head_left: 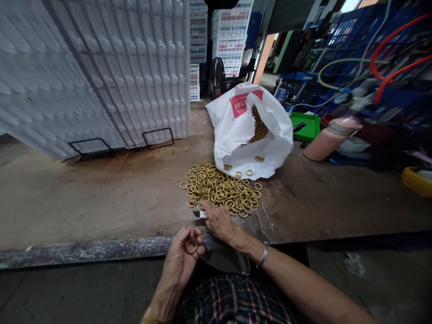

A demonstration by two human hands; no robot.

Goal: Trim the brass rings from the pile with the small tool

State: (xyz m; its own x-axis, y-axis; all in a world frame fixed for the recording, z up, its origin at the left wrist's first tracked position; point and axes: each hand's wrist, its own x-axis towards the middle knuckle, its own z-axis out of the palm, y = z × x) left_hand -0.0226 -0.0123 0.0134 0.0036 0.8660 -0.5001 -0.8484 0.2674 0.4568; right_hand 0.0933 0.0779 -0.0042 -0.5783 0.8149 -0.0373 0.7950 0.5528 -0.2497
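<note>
My left hand [184, 254] is closed on a brass-coloured ring [191, 245], held by the fingertips with the palm turned up, over the table's front edge. My right hand [221, 222] is closed round a small knife [201, 214], whose dark, slanted tip and white part stick out to the left; the rest is hidden in the fingers. Just beyond the right hand lies a heap of similar rings [219, 186]. Behind the heap a white sack [232, 139] with red print lies on its side, its torn mouth towards me. More rings show inside it.
Stacked clear plastic trays [141, 72] stand at the left of the worktable [101, 198], with black wire stands [158, 137] at their foot. To the right are a pink bottle [332, 138], a green tray [305, 126] and a yellow container [417, 181]. White crates [231, 38] are stacked behind.
</note>
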